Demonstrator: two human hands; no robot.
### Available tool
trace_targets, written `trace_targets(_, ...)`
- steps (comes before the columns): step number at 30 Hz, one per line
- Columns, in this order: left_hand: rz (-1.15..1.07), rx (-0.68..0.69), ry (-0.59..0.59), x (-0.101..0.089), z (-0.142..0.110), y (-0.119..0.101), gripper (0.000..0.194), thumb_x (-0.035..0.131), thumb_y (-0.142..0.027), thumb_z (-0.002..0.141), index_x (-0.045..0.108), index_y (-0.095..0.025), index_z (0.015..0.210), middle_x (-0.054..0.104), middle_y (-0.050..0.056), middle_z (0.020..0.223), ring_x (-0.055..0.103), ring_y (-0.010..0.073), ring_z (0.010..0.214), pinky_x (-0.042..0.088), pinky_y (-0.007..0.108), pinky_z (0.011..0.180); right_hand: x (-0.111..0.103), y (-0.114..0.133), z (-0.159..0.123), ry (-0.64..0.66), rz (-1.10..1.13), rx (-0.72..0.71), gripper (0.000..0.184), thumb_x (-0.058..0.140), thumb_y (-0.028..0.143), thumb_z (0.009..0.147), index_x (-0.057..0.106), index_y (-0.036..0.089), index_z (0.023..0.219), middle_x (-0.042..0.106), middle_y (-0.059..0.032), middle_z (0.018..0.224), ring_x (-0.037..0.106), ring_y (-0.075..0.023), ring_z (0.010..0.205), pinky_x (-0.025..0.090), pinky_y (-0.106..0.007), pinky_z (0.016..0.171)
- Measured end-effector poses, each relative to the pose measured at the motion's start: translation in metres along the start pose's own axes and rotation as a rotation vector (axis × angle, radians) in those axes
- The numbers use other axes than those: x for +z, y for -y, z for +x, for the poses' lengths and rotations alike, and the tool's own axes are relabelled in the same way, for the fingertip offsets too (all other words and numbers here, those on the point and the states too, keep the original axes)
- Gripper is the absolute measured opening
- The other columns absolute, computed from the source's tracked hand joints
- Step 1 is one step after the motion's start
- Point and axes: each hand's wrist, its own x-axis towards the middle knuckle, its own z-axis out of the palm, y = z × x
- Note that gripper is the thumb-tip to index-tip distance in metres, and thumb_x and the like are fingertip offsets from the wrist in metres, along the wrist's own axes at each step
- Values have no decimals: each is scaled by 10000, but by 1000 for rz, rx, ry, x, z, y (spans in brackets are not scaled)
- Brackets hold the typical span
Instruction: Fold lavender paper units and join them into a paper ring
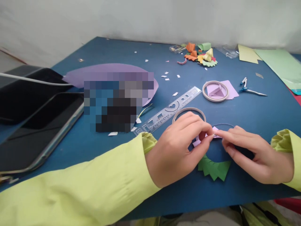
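Observation:
My left hand (181,146) is closed in a pinch, thumb against forefinger, at the edge of a small folded piece of lilac paper (218,134). From the other side my right hand (255,155) has its forefinger pressed on the same piece, the other fingers curled beneath. The fingertips of both hands nearly meet and hide much of the paper. More lilac paper (196,143) shows under my left fingers. Just below the hands lies a green folded-paper piece (215,169) with a zigzag edge. A tape roll (189,110) sits partly behind my left hand.
A clear stencil ruler (168,110) slants across the blue table. Another tape roll (215,100) rests on lilac squares (231,89), left of a blue-tipped compass (252,91). Orange folded papers (191,53) lie behind. At left are a phone (39,131) and a purple sheet (110,68).

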Motion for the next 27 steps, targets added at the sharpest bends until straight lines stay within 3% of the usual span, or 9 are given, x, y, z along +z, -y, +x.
trace_targets(10,-47,52,42,-1,-3,-3,104,542,-46,878,567,-133,826,567,28,757,472,137,760,460,288,722,4,-1,-2,-1,-21,-19,581,408,83,923,277,267,1458,604,0,938,543,-115,785,402,-289,856)
trace_targets(13,-88,55,105,-2,-4,-8,122,526,-52,886,557,-147,815,580,26,765,471,141,768,458,293,744,4,-1,-1,6,-18,12,603,442,135,928,218,198,1484,553,9,817,477,-120,692,430,-259,717)
trace_targets(15,-117,32,111,-3,-5,-9,123,526,-52,884,560,-149,815,584,26,765,476,142,770,457,289,744,3,0,0,-44,7,47,591,494,173,915,268,175,1461,505,14,770,451,-121,666,417,-238,617)
trace_targets(18,-173,-29,76,-5,-6,-9,115,544,-49,866,584,-137,804,575,24,737,485,137,743,451,275,719,1,2,2,-152,11,40,350,585,201,881,513,205,1224,487,22,729,438,-114,633,395,-245,579)
trace_targets(21,-266,-119,117,-6,-5,-9,114,547,-72,864,616,-133,799,578,20,713,502,133,713,445,261,681,0,3,4,-207,-28,-38,74,601,166,874,580,212,928,501,22,686,446,-111,623,392,-257,593)
trace_targets(24,-307,-227,120,-7,-1,-11,122,532,-101,873,642,-148,896,597,6,747,530,120,694,447,242,644,-2,4,4,-263,-24,-37,97,589,106,865,579,202,875,530,9,696,471,-113,640,402,-260,596)
trace_targets(27,-253,-376,11,-8,0,-13,168,509,-147,900,606,-181,1033,575,-24,748,545,98,646,452,214,599,-6,4,4,-283,-7,15,105,577,94,862,568,198,867,548,-1,729,494,-120,656,409,-274,610)
